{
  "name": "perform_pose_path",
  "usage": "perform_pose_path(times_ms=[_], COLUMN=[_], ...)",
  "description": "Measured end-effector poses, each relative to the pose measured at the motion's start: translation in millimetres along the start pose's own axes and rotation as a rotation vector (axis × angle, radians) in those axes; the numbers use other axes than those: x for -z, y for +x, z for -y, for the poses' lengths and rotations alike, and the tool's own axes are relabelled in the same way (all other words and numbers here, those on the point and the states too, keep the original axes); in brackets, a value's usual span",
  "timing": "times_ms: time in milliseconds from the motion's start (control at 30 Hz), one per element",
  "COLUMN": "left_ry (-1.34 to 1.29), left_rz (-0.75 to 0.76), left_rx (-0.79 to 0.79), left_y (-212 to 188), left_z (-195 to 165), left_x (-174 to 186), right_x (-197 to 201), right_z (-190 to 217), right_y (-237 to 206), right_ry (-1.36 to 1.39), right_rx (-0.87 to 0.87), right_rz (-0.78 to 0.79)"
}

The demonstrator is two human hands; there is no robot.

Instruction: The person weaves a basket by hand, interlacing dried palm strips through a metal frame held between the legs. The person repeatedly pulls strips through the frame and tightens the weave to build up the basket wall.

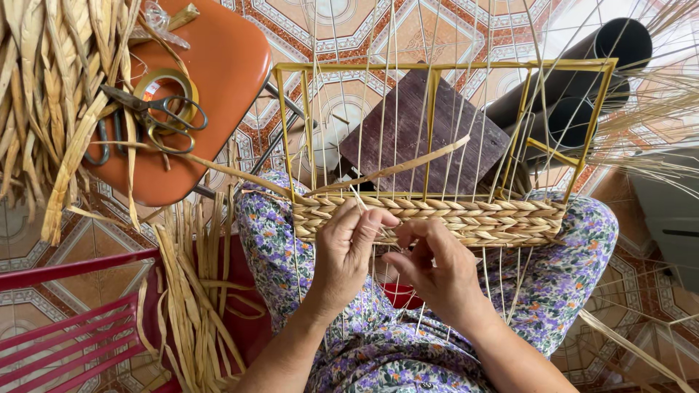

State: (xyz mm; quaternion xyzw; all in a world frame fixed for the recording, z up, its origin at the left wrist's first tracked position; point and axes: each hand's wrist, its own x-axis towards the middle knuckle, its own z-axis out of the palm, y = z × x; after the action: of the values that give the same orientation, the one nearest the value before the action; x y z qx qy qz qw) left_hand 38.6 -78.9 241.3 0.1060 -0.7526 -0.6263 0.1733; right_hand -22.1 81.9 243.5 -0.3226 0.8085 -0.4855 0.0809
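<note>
Over a patterned tile floor, we look down at a yellow wire frame [437, 67] resting on a lap in floral cloth. Its woven band [466, 216] of flat straw runs side to side, just beyond both hands. Our left hand [348, 251] curls half-closed, fingertips pressing the band's lower edge; our right hand [437, 266], equally near, pinches thin upright strands. A loose strip [393, 169] slants up and away. Scissors [156, 116] lie far left on an orange stool [218, 65].
</note>
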Motion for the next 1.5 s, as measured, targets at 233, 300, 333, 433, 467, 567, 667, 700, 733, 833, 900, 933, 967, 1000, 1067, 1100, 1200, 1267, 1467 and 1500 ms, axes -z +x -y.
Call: perform_pose_path(times_ms=[233,300,333,433,467,567,667,700,733,833,900,933,967,1000,1067,1100,1200,1267,1467,1500], left_ry=[-0.060,-0.281,-0.391,-0.904,-0.998,-1.214,-1.261,-1.261,-1.261,-1.434,-1.608,-1.682,-1.676,-1.666,-1.519,-1.383,-1.032,-0.870,-0.518,-0.516], left_rz=[-0.057,-0.117,-0.145,-0.333,-0.345,-0.415,-0.507,-0.512,-0.520,-0.352,-0.034,0.129,0.248,0.362,0.591,0.702,0.980,1.059,0.680,0.581], left_rx=[-0.060,0.242,0.392,0.292,0.240,0.086,0.043,0.056,0.069,0.112,0.138,0.143,0.167,0.197,0.251,0.270,0.408,0.481,0.254,0.138], left_y=[-0.1,0.9,1.8,8.1,9.8,14.1,14.2,13.4,13.8,18.6,21.8,21.2,18.9,16.0,6.2,0.8,-9.5,-14.5,-9.6,-4.3], left_z=[0.1,6.9,10.8,23.2,26.5,33.8,37.4,38.2,38.6,39.3,38.1,37.1,36.1,35.7,35.6,36.3,41.2,41.7,27.5,26.3], left_x=[-7.7,-5.5,-2.6,16.4,24.5,46.5,53.6,52.2,49.8,38.8,33.2,31.5,29.8,29.4,26.5,24.7,8.3,-8.5,-41.0,-37.4], right_x=[-10.5,-11.3,-9.0,7.1,14.1,36.5,61.5,69.5,75.8,90.7,96.0,97.2,97.8,97.4,96.5,96.4,98.4,101.5,106.3,104.7], right_z=[0.5,-9.8,-15.8,-36.9,-44.4,-62.5,-65.5,-65.6,-67.6,-72.2,-76.9,-78.6,-80.8,-82.0,-83.6,-83.8,-82.0,-77.9,-58.7,-55.4], right_y=[13.5,15.1,13.1,3.0,0.6,-5.2,-26.7,-34.0,-38.7,-54.7,-59.3,-60.7,-59.8,-58.5,-52.1,-47.7,-30.6,-20.0,2.9,4.5], right_ry=[-0.014,0.184,0.462,1.116,1.222,1.325,1.166,1.085,1.054,1.013,1.047,1.059,1.062,1.068,1.107,1.125,1.170,1.178,1.169,1.170], right_rx=[0.251,0.399,0.260,-0.047,-0.046,-0.029,-0.108,-0.141,-0.086,-0.017,-0.044,-0.056,-0.081,-0.111,-0.143,-0.160,-0.084,-0.040,0.084,0.086], right_rz=[-0.180,-0.191,-0.177,-0.140,-0.145,-0.194,-0.304,-0.340,-0.329,-0.302,-0.298,-0.294,-0.286,-0.278,-0.298,-0.307,-0.331,-0.343,-0.266,-0.252])
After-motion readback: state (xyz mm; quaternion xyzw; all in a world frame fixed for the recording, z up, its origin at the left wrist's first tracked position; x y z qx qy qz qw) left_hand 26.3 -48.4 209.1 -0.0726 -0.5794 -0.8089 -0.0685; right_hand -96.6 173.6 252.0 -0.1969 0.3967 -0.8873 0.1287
